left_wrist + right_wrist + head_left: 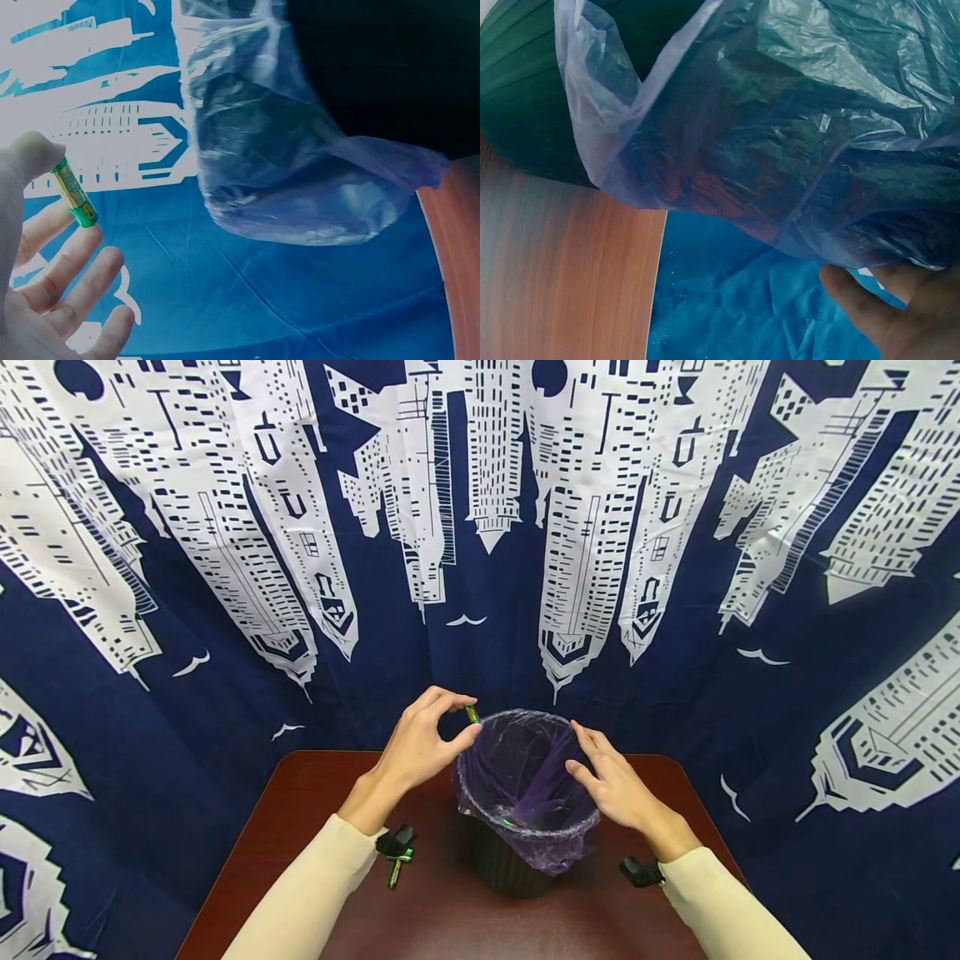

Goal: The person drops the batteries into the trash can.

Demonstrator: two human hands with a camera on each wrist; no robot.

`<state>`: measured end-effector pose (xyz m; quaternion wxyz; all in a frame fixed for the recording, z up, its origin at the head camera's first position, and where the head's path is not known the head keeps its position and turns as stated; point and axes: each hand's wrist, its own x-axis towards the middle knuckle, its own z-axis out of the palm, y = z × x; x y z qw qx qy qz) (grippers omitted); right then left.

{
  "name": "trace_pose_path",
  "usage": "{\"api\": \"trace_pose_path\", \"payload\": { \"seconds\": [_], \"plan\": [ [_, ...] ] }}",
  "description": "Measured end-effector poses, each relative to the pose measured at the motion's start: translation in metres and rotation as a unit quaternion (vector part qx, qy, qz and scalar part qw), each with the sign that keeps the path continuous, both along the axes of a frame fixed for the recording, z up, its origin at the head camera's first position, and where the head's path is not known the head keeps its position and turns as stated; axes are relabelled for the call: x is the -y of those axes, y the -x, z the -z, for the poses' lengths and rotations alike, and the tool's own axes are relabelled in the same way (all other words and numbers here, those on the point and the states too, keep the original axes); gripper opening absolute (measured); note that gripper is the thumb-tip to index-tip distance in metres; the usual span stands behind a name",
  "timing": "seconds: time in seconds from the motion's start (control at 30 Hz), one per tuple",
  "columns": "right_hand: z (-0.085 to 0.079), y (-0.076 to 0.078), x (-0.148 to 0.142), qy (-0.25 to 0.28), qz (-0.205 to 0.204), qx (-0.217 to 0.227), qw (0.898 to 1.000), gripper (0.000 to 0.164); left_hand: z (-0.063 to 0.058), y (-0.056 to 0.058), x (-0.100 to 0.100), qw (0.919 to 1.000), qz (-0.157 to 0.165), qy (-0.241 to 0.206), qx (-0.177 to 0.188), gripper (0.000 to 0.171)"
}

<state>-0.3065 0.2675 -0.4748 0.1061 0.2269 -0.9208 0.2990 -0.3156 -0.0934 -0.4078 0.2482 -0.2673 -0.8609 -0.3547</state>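
Observation:
In the head view my left hand pinches a small green and gold battery between thumb and fingertip, at the bin's left rim. The left wrist view shows the battery tilted, with the other fingers spread. A dark ribbed trash bin stands on the table, lined with a thin purple bag folded over its rim. My right hand is at the right rim, fingers fairly straight, fingertips by the bag's edge; whether they touch it is hard to tell. Inside the bin lies a small green thing, mostly hidden.
More green batteries lie on the reddish-brown table, left of the bin and partly behind the left wrist's black camera. A navy curtain with white city buildings hangs behind and around the table.

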Motion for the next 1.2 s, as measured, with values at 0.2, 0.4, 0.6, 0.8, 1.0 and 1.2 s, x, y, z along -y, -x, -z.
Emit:
{"api": "trace_pose_path", "payload": {
  "seconds": [0.2, 0.4, 0.6, 0.8, 1.0, 1.2],
  "plan": [
    [-0.002, 0.000, 0.001, -0.002, 0.001, 0.000, 1.000, 0.075, -0.014, 0.004, -0.010, 0.9998, 0.005, 0.013, 0.014, 0.041],
    [-0.002, 0.000, 0.000, 0.001, 0.001, -0.002, 1.000, 0.075, -0.028, 0.008, -0.020, 0.9997, 0.013, 0.021, 0.006, 0.043],
    [-0.001, 0.000, 0.000, 0.000, -0.001, 0.000, 1.000, 0.075, -0.037, 0.010, -0.029, 0.9995, 0.015, 0.026, 0.009, 0.044],
    [-0.002, 0.000, 0.000, 0.001, -0.002, -0.001, 1.000, 0.075, -0.043, 0.010, -0.034, 0.9995, 0.017, 0.027, 0.006, 0.044],
    [-0.003, -0.001, 0.001, 0.001, 0.000, -0.003, 1.000, 0.074, -0.046, 0.011, -0.039, 0.9993, 0.026, 0.027, 0.002, 0.044],
    [-0.003, -0.002, 0.001, 0.003, 0.000, 0.003, 1.000, 0.074, -0.047, 0.010, -0.042, 0.9991, 0.031, 0.028, -0.004, 0.044]
  ]
}}
